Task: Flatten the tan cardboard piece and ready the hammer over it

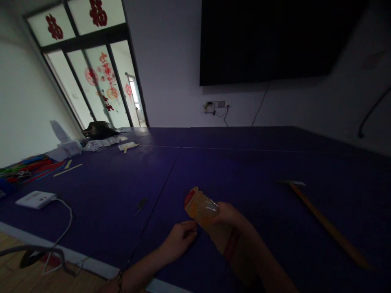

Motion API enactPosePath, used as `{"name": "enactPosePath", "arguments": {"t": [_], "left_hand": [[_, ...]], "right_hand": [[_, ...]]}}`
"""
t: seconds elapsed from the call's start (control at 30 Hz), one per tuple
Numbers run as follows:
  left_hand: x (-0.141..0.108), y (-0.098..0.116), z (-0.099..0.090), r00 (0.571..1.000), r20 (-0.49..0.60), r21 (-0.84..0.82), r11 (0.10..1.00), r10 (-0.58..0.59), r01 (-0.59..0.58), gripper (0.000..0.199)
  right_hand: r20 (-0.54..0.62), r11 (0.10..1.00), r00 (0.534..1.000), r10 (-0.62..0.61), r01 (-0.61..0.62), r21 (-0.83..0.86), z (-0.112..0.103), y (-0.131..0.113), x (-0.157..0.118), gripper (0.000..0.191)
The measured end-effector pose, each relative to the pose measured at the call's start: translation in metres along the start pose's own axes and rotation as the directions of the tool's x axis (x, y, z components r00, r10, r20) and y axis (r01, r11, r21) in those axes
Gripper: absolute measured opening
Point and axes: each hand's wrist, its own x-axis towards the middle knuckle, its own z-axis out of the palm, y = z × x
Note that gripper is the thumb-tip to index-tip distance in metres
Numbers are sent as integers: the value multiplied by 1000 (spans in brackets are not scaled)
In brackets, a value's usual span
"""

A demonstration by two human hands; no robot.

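A brown paper-like package (200, 207) with a red end, a dotted orange pattern and a shiny clear patch lies slanted over the purple table (122, 183). My right hand (227, 213) grips its upper side, and the forearm hides part of it. My left hand (180, 240) rests on the table just left of the package, fingers curled with the tips near its lower edge; what they hold, if anything, is too small to tell. Left of the hands lies a small bunch of thin dark nails (141, 204).
On the right lies a hammer (324, 219) with a wooden handle. A white box (36, 199) with a cable sits at the left edge. Coloured strips (39, 167), a black bag (99, 129) and plastic packaging (104, 143) are at the far left.
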Motion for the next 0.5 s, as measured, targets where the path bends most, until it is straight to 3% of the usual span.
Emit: {"name": "enactPosePath", "arguments": {"t": [0.07,0.13,0.2,0.27,0.33,0.4,0.5], "left_hand": [[5,-2,1,999,-26,-164,986,-27,22,24],[9,-6,4,988,-119,-327,944,-96,52,34],[12,-9,7,954,-223,-459,885,-200,78,47],[15,-8,10,932,-229,-554,825,-280,112,54],[17,-5,10,944,-118,-636,753,-309,167,55],[18,1,8,951,-4,-694,685,-308,219,56],[19,4,2,946,34,-725,643,-324,246,56]], "right_hand": [[29,993,999,-23,19,115,1,0,-7,43],[59,973,996,-61,46,228,3,-1,-12,43],[71,888,995,-74,33,459,8,-4,-16,42],[19,657,999,-28,4,754,17,-8,-18,42],[-80,371,992,96,39,928,31,-15,-18,45],[-152,216,968,201,107,971,45,-22,-18,46],[-161,91,961,224,144,985,58,-32,-19,47]]}}
